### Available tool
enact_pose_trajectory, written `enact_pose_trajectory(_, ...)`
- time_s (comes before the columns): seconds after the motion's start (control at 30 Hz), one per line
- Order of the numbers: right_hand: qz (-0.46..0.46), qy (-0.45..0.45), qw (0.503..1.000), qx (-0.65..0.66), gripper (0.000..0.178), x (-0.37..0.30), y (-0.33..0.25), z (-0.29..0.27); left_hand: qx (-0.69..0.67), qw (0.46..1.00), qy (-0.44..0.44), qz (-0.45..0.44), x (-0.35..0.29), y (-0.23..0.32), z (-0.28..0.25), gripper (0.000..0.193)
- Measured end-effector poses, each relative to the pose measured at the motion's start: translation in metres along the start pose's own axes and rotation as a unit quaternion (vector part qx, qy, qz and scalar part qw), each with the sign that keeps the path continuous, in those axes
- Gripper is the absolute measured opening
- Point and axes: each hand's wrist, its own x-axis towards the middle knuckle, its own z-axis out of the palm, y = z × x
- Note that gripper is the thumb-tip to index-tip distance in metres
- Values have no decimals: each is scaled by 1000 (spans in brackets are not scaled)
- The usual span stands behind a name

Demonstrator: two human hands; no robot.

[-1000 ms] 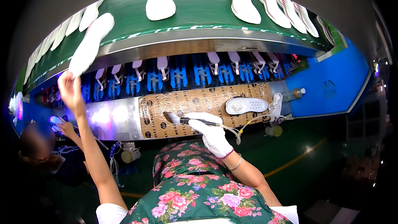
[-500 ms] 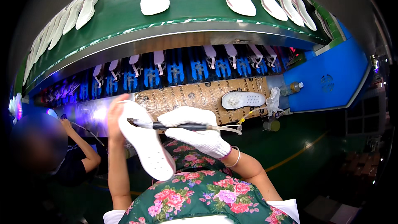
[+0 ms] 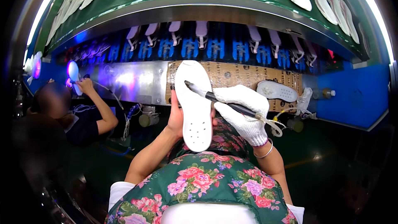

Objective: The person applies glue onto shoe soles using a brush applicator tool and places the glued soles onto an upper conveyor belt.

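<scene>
By the near left corner of the cardboard, the bare left hand clasps a white sole, long axis pointing away; just right, the gloved right hand grips a brush, bristles slanting left over the sole's far half.

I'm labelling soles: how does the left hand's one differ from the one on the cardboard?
The held sole is in the bare left hand; the other sole rests on the cardboard. The held sole's holed end points toward the picture's bottom, the other sole's to the right. A brush is over the held sole; none over the other sole. Both are whitish, with small holes.
</scene>
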Motion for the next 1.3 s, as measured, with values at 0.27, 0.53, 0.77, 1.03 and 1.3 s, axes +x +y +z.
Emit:
enact_pose_trajectory(0.27, -162, 38, 967, -194, 28, 19, 9, 8, 138, 981, 76, 117, 26, -18, 20, 102)
enact_pose_trajectory(0.53, -173, -1, 981, -93, 30, -1, 2, 18, 219, 962, 88, 135, 21, -13, 5, 97)
enact_pose_trajectory(0.77, -201, 4, 967, -155, 31, -7, 14, 24, 265, 954, 47, 132, 25, 4, -9, 92)
enact_pose_trajectory(1.03, -164, 28, 980, -111, 25, 5, 10, 7, 17, 981, -136, 138, 45, 19, -13, 102)
enact_pose_trajectory(1.3, -121, -5, 989, -90, 23, -3, 14, 19, 118, 964, 114, 208, 40, 25, -8, 113)
